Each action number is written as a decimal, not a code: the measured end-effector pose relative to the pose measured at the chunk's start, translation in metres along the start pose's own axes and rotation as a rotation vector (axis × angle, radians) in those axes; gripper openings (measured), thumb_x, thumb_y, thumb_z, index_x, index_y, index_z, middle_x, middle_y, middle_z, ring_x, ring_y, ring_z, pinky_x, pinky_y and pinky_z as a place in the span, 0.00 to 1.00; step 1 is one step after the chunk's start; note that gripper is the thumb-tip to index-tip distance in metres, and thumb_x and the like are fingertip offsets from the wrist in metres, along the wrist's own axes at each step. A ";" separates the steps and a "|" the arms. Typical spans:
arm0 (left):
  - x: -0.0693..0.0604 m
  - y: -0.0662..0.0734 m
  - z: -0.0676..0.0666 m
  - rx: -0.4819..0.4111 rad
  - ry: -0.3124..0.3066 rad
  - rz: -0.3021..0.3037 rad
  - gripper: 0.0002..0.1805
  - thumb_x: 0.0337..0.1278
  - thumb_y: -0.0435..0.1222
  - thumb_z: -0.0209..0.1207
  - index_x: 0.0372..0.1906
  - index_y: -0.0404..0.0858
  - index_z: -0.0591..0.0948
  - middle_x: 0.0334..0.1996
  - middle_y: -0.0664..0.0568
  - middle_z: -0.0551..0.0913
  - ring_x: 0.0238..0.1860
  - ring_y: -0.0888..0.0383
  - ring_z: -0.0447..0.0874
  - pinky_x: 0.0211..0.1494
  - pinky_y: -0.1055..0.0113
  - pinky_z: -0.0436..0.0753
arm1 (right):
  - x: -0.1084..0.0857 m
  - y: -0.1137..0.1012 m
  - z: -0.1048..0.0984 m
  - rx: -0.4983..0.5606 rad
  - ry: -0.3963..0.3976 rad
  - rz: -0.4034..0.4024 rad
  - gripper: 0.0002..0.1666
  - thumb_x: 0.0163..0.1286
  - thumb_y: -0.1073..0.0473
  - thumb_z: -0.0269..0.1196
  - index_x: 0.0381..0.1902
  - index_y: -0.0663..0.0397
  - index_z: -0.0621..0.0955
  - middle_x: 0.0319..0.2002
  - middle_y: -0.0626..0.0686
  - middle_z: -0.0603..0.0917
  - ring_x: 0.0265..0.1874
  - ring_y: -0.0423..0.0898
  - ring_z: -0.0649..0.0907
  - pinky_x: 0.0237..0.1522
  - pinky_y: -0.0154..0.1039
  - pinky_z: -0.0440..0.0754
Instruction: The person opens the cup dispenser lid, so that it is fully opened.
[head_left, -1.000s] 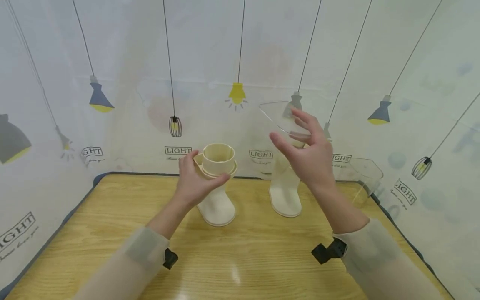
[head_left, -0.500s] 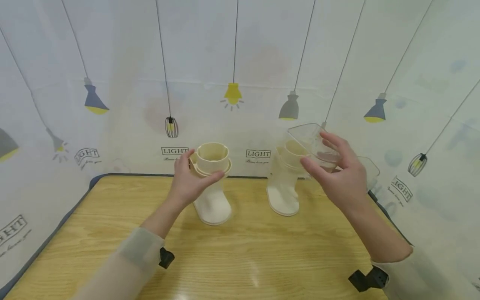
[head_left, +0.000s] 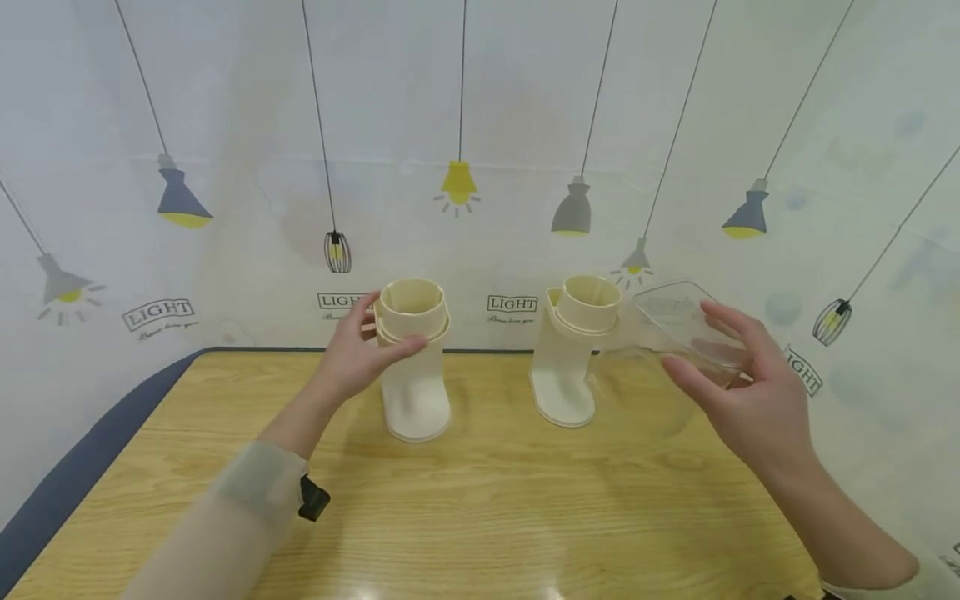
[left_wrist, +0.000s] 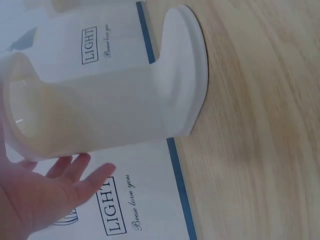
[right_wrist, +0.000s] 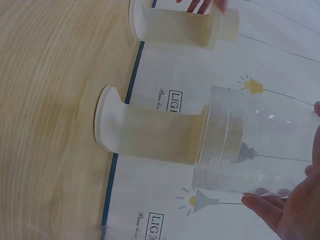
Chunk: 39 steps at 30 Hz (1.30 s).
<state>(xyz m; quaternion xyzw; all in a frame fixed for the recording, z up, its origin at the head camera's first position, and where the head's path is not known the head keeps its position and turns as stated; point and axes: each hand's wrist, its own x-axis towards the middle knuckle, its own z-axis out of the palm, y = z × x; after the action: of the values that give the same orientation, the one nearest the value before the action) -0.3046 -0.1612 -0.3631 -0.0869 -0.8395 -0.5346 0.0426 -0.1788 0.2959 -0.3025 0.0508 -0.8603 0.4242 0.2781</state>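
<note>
My left hand (head_left: 352,354) grips the top of a cream plastic stand (head_left: 414,392), which has a round collar above and a rounded foot below. In the left wrist view, part of that hand lies behind the stand. A matching cream stand (head_left: 562,383) is upright to its right, with no hand on it. My right hand (head_left: 765,400) holds a clear plastic container (right_wrist: 260,135) to the right of this second stand. Its thumb and fingers curl round the container's side. In the right wrist view the clear wall overlaps the second stand's top; I cannot tell whether they touch.
The wood-grain table (head_left: 480,517) has a dark blue edge (head_left: 90,450) along its left side and back. Behind stands a pale cloth wall (head_left: 405,100) printed with hanging lamps. A faint clear edge (right_wrist: 97,232) shows low in the right wrist view.
My right hand has moved right and down with the clear container, away from above the second stand. The left stand has turned slightly, its foot pointing more straight towards me.
</note>
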 end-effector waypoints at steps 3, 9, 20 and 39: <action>0.002 -0.003 -0.004 -0.009 -0.033 0.006 0.63 0.58 0.61 0.78 0.91 0.57 0.51 0.81 0.40 0.68 0.80 0.35 0.68 0.77 0.32 0.76 | -0.006 0.012 -0.006 -0.036 -0.011 0.023 0.42 0.70 0.50 0.79 0.79 0.29 0.76 0.76 0.41 0.80 0.49 0.18 0.83 0.38 0.19 0.82; 0.006 -0.005 -0.007 -0.003 -0.067 0.001 0.62 0.61 0.59 0.76 0.91 0.59 0.50 0.82 0.39 0.67 0.81 0.35 0.68 0.76 0.34 0.78 | -0.012 0.042 -0.015 -0.118 -0.036 0.061 0.45 0.71 0.44 0.78 0.82 0.34 0.74 0.78 0.60 0.77 0.51 0.23 0.83 0.40 0.16 0.79; 0.014 -0.007 -0.008 -0.004 -0.090 0.018 0.61 0.63 0.57 0.76 0.91 0.60 0.50 0.83 0.38 0.66 0.82 0.34 0.68 0.75 0.33 0.78 | -0.009 0.111 -0.026 -0.316 -0.145 0.182 0.57 0.73 0.31 0.70 0.90 0.43 0.60 0.82 0.69 0.68 0.66 0.79 0.80 0.55 0.77 0.79; 0.016 -0.008 -0.011 -0.010 -0.119 0.005 0.60 0.63 0.56 0.75 0.91 0.63 0.49 0.83 0.37 0.66 0.80 0.33 0.70 0.75 0.33 0.78 | 0.008 0.183 -0.059 -0.442 -0.219 0.347 0.64 0.77 0.23 0.60 0.91 0.51 0.47 0.80 0.85 0.53 0.69 0.84 0.74 0.64 0.84 0.68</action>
<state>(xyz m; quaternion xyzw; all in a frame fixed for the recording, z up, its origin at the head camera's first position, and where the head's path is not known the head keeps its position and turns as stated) -0.3218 -0.1728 -0.3629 -0.1208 -0.8377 -0.5326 -0.0068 -0.2195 0.4576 -0.3979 -0.1132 -0.9525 0.2598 0.1113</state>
